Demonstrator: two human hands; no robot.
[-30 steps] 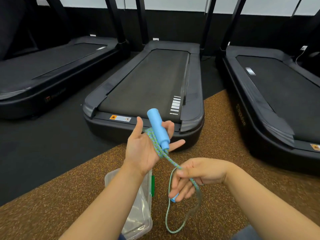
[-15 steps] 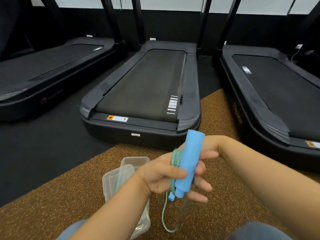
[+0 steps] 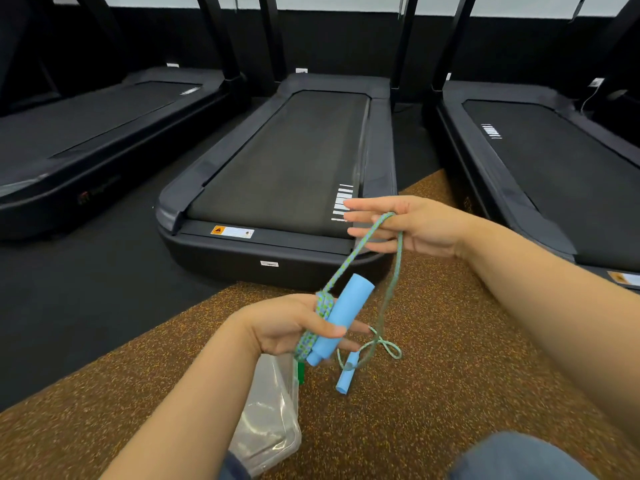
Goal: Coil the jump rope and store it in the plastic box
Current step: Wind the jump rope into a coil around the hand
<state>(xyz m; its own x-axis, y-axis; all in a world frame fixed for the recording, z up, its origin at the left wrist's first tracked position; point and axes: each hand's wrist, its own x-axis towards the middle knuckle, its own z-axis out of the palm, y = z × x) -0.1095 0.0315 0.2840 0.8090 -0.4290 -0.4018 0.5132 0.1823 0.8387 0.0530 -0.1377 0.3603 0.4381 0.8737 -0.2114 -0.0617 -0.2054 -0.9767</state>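
1. Gripping the upper handle (image 3: 346,313) in the left hand (image 3: 287,323), thumb and fingers curling round it. Pinning several turns of the jump rope (image 3: 349,261) against the foam alongside. Holding all this above the middle of the speckled floor mat (image 3: 433,358).
2. Holding the right hand (image 3: 419,226) raised and well apart from the left, in front of the near end of the middle treadmill (image 3: 287,168). Keeping its fingers (image 3: 363,216) straight and spread, clenching nothing, only carrying a bight of cord hooked across them.
3. Tracing the cord: rising from the wraps to the right hand, then dropping slack to the lower handle (image 3: 346,377), which is dangling just below the left hand. Noting a small stray loop kinking beside it. Not managing to tell whether that handle is touching the mat.
4. Locating the plastic box (image 3: 273,420): lying on the mat toward its near edge, partly hidden under the left forearm, green latch (image 3: 300,372) at its far end. Not managing to tell whether the lid is on.
5. Judging the cord as light, soft and limp, braided enough to hold against skin, yet prone to twisting and snagging on itself. Judging the foam handles as light, stiff and slightly squashy, offering an easy hold.
6. Judging coiling as partly done, with one long span and the lower handle not yet wound in. Recommending a hold on the upper handle with the wraps under the thumb, and guiding the slack with the right hand close to the bundle, never by the free handle.
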